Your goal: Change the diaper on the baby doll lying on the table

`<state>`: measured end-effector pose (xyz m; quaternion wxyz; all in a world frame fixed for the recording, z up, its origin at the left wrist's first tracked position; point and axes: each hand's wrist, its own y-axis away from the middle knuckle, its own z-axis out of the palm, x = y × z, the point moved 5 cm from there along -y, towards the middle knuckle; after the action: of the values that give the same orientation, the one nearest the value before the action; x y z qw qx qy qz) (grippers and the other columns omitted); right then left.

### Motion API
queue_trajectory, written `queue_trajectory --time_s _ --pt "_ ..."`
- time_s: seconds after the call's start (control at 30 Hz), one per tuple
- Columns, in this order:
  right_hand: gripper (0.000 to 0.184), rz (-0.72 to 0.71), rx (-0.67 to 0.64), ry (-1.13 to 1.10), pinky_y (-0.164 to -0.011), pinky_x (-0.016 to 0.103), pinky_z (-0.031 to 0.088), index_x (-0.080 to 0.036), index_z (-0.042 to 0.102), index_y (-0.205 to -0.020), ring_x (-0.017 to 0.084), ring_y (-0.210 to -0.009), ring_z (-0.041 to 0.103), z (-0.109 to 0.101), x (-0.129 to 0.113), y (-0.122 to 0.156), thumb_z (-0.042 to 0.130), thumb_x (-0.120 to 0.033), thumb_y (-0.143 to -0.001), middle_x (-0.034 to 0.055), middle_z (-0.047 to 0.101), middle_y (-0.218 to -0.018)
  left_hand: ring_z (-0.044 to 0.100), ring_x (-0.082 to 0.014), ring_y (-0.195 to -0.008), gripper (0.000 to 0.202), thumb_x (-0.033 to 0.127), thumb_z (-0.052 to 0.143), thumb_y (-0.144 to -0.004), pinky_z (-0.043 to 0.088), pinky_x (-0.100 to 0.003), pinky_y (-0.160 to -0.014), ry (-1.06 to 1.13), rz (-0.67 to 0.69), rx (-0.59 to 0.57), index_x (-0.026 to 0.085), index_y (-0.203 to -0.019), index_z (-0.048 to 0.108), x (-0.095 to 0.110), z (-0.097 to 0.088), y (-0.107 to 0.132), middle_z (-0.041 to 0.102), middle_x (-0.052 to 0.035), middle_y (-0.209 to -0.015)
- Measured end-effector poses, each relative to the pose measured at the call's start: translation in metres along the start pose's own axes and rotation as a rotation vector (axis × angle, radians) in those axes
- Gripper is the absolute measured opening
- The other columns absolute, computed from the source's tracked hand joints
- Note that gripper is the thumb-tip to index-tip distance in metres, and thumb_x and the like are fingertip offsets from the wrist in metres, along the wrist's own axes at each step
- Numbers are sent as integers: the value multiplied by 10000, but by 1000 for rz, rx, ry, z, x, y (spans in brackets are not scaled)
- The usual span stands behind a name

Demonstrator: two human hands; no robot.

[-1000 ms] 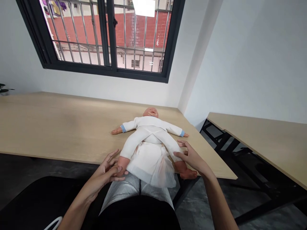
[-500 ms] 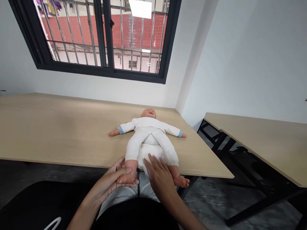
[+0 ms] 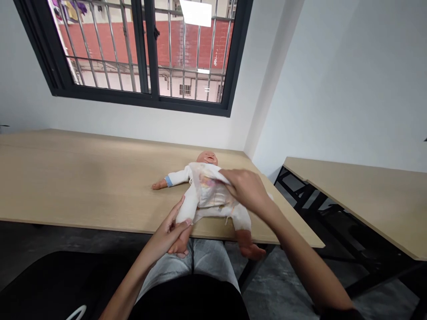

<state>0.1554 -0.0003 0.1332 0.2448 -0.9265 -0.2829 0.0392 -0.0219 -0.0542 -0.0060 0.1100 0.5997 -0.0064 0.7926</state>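
A baby doll (image 3: 187,205) in white clothes with blue cuffs lies on its back, its head toward the wall and its feet over the table's near edge. My left hand (image 3: 169,232) is wrapped round the doll's leg on the left side, thumb on top near the trouser hem. My right hand (image 3: 246,187) pinches the upper edge of a white diaper (image 3: 211,189), pulled up over the doll's belly. Yellowish and pinkish patches show on the diaper. The diaper and my right hand hide the doll's chest and the arm on the right.
The doll lies on a light wooden table (image 3: 83,178) below a barred window (image 3: 151,95). A second wooden table (image 3: 360,186) with dark legs stands to the right. A black chair seat (image 3: 56,275) is at the lower left.
My right hand has gone from lying flat between the doll's legs to up over its torso, drawing the diaper with it. My left hand has slid slightly up the leg.
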Motion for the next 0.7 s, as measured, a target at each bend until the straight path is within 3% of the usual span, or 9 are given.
queue_trajectory --time_s 0.1,0.2,0.33,0.4,0.47,0.53,0.6,0.63,0.7 --pt "274 -5 -9 -142 -600 262 264 -212 675 -937 213 -704 567 13 31 -43 496 -418 -913 51 670 -770 627 -128 -499 907 329 718 -738 511 -252 -392 -118 31 8 381 -1480 200 1 0 2 517 -113 -1371" --pt "241 99 -97 -378 -586 250 261 -188 651 -764 177 -662 524 53 66 -67 593 -414 -824 21 637 -711 677 -211 -760 892 318 728 -721 539 -245 -508 -125 102 -4 329 -1475 254 2 -2 1 560 -107 -1321" --pt "358 216 -148 -621 -569 241 269 -165 568 -605 137 -608 460 108 91 -67 636 -494 -728 -15 554 -605 660 -245 -835 875 344 720 -729 523 -281 -648 -233 144 -49 278 -1475 267 6 -7 2 682 -78 -1062" --pt "408 238 -119 -646 -579 241 292 -163 549 -595 132 -609 459 124 95 -60 599 -542 -735 -21 539 -598 649 -255 -796 808 412 676 -767 497 -302 -677 -474 148 -13 255 -1460 293 12 -10 3 684 -39 -837" --pt "421 268 -67 -673 -614 245 328 -161 554 -626 143 -654 493 134 97 -55 577 -564 -742 -9 573 -652 621 -261 -721 620 475 609 -806 466 -324 -683 -759 185 101 237 -1355 445 24 -13 2 606 -2 -663" --pt "407 298 -4 -693 -662 255 364 -161 565 -665 162 -723 533 138 98 -52 586 -562 -738 14 614 -717 586 -262 -694 393 479 558 -835 437 -350 -715 -975 323 258 214 -1122 599 44 -10 -2 554 -3 -632" --pt "379 322 54 -708 -703 265 393 -166 572 -696 179 -789 561 137 98 -51 614 -541 -727 33 643 -772 568 -273 -778 249 411 529 -859 409 -381 -794 -1107 554 313 199 -940 631 66 6 -12 582 -43 -732" --pt "362 332 82 -715 -722 268 407 -168 576 -714 182 -816 572 135 99 -51 625 -527 -726 40 653 -800 556 -284 -852 204 357 517 -867 392 -395 -840 -1151 674 269 195 -909 632 74 18 -19 601 -67 -808" --pt "327 356 144 -722 -764 271 429 -171 582 -773 177 -857 588 128 100 -47 613 -496 -750 54 665 -875 518 -298 -988 165 245 493 -866 367 -408 -899 -1237 845 44 191 -916 641 81 47 -36 609 -96 -943"
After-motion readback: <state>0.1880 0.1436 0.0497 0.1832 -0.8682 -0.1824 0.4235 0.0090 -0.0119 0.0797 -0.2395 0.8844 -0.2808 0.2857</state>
